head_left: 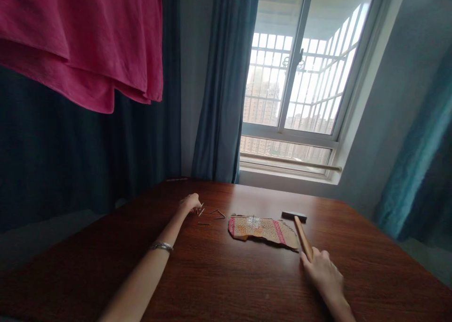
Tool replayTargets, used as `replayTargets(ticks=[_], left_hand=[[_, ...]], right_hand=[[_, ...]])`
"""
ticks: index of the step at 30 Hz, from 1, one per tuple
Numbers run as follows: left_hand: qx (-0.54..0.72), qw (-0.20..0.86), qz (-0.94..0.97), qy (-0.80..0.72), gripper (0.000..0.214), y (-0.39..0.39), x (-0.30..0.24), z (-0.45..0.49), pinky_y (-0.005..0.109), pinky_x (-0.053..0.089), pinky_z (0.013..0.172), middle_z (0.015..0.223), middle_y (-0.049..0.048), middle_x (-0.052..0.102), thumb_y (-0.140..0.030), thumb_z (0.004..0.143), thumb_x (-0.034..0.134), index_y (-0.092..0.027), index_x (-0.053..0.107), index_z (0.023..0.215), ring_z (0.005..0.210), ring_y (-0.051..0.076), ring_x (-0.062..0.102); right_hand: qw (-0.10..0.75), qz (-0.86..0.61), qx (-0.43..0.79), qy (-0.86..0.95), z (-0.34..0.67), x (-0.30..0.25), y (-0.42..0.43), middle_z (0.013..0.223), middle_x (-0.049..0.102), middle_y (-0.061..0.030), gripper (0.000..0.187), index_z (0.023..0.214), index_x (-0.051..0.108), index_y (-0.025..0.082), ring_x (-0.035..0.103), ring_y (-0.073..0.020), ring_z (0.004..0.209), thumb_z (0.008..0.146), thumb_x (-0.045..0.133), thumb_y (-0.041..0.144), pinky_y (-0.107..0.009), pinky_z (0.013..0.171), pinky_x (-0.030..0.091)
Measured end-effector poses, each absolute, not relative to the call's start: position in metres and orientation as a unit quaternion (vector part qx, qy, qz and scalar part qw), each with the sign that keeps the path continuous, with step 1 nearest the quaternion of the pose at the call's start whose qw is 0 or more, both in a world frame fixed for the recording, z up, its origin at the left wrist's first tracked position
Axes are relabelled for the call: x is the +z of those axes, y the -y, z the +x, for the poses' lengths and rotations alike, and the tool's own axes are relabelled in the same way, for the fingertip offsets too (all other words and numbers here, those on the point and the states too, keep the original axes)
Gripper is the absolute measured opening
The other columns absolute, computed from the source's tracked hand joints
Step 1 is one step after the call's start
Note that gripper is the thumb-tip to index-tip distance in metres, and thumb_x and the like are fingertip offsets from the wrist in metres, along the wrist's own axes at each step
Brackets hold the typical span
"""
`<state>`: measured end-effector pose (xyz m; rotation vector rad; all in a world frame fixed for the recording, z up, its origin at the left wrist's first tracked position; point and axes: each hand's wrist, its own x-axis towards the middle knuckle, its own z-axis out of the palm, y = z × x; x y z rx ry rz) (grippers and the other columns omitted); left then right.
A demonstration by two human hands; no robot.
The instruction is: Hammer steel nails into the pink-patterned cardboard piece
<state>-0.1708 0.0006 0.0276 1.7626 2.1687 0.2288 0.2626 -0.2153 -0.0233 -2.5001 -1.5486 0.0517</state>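
My left hand (189, 202) reaches far across the brown wooden table (219, 275) and pinches a thin nail (201, 210) at a small scatter of loose nails (218, 213). A silver bracelet (161, 246) circles that wrist. My right hand (323, 272) lies on the table, closed round the wooden handle of a hammer (302, 235). The hammer's dark head (294, 215) rests on the tabletop. Between the hands lies a torn piece of patterned cardboard (263, 229) with pink edges and a nail standing in it.
A pink cloth (81, 39) hangs at the upper left. Dark blue curtains (222, 86) flank a barred window (300, 77) behind the table. A teal curtain (420, 162) hangs at the right.
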Motion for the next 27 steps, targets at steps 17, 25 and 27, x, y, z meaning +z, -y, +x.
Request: replayTargets(ticks=[17,25,27], left_hand=[[0.111,0.224,0.604,-0.757,0.019,-0.005,0.01,-0.175,0.023,0.044,0.046,0.049,0.0053,0.057,-0.018,0.052,0.067,-0.011,0.052,0.045,0.047,0.014,0.055],[0.28,0.235,0.679,-0.636,0.016,-0.001,0.046,-0.142,0.02,0.045,0.049,0.053,0.0026,0.058,-0.024,0.064,0.059,-0.01,0.06,0.059,0.052,0.013,0.057],[0.34,0.289,0.708,-0.547,0.019,0.007,0.053,-0.115,0.019,0.043,0.047,0.056,0.002,0.059,-0.026,0.067,0.057,-0.009,0.063,0.07,0.049,0.011,0.055]], right_hand=[[0.141,-0.837,-0.035,0.528,0.263,-0.025,0.218,0.097,0.053,-0.0126,0.043,0.115,0.053,0.02,0.058,-0.0275,0.087,0.085,0.032,0.043,-0.038,0.069,0.046],[0.331,-0.733,-0.059,0.591,0.24,-0.004,0.206,0.1,0.058,-0.0104,0.037,0.108,0.059,0.019,0.058,-0.0203,0.083,0.085,0.033,0.034,-0.029,0.07,0.045],[0.398,-0.675,0.009,0.622,0.228,0.001,0.195,0.094,0.061,-0.0095,0.037,0.102,0.063,0.017,0.059,-0.0173,0.072,0.085,0.036,0.035,-0.029,0.071,0.046]])
